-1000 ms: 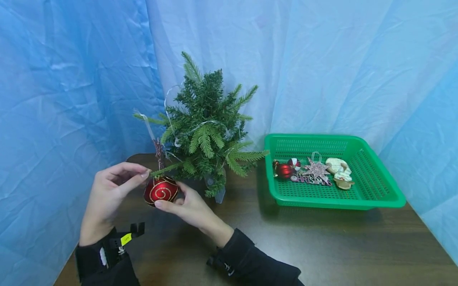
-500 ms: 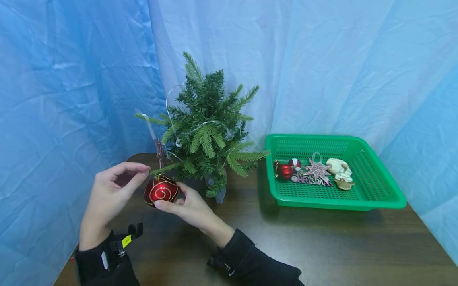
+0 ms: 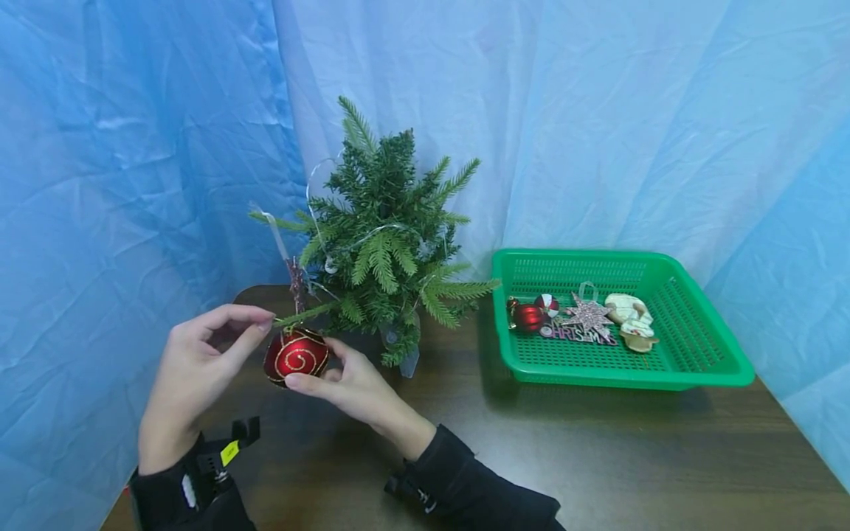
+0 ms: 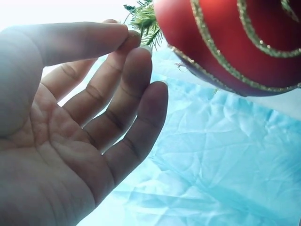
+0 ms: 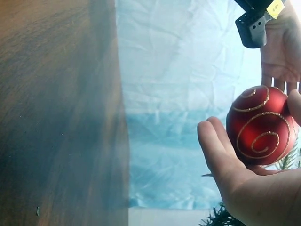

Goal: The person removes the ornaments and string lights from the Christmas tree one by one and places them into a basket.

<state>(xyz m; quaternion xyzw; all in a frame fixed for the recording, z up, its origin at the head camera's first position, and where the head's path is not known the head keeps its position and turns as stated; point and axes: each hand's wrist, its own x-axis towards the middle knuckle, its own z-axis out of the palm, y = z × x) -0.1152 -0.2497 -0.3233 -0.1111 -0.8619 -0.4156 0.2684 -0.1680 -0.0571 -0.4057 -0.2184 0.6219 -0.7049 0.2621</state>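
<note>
In the head view, my right hand (image 3: 352,380) holds a red Christmas bauble (image 3: 300,355) with gold glitter swirls, thumb in front and fingers behind. The bauble hangs close under a low left branch (image 3: 307,315) of a small artificial Christmas tree (image 3: 385,243). My left hand (image 3: 202,361) pinches at the tip of that branch with thumb and forefinger. In the left wrist view, the other fingers of the left hand (image 4: 94,103) lie bent beside the red bauble (image 4: 235,47). A pinkish glitter ornament (image 3: 296,284) hangs by a white ribbon just behind.
A green plastic basket (image 3: 617,376) stands right of the tree. Inside are a glittery star (image 3: 588,316), a small red bauble (image 3: 529,318), a pink and white Christmas sign (image 3: 578,335) and cream-coloured ornaments (image 3: 627,313). Blue cloth (image 3: 166,147) hangs behind the brown table (image 3: 598,450).
My left hand has shifted slightly left and down, its fingertips staying at the branch tip. The bauble has moved slightly left in my right hand, which has barely moved.
</note>
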